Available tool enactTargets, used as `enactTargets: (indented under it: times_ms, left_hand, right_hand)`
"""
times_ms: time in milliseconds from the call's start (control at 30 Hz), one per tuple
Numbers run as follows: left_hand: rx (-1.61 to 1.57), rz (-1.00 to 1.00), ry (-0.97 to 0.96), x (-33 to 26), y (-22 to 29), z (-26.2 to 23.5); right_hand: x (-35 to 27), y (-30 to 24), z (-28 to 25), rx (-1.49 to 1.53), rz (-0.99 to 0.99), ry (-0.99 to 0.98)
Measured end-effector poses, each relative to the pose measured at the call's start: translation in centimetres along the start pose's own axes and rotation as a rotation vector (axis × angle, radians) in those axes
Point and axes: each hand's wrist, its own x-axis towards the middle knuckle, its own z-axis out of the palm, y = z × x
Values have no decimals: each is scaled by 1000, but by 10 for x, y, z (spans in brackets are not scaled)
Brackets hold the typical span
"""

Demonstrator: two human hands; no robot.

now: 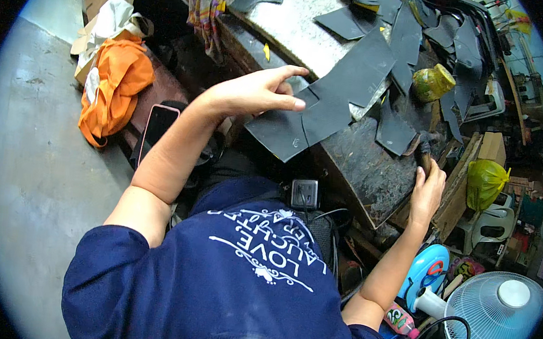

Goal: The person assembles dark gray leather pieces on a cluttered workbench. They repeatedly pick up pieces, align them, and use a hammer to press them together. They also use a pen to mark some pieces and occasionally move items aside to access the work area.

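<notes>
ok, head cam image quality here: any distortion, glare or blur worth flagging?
Head view: strong fisheye, black corners, the workbench edge bows toward the rim; lighting soft and even, mild sheen on the dark sheet under the left hand; right hand and fan sharp enough; one smeared band along the bottom edge, below the blue shirt.
</notes>
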Motion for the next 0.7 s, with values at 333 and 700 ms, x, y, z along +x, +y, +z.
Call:
enactTargets:
  times_ms: [333, 700]
  left_hand:
    - [128, 205, 213, 24, 1, 3]
    - [229, 257, 316, 56, 2, 7]
  right_hand:
    - [9, -63, -42, 1022, -29, 202]
    - [35, -174, -34, 252, -271, 96]
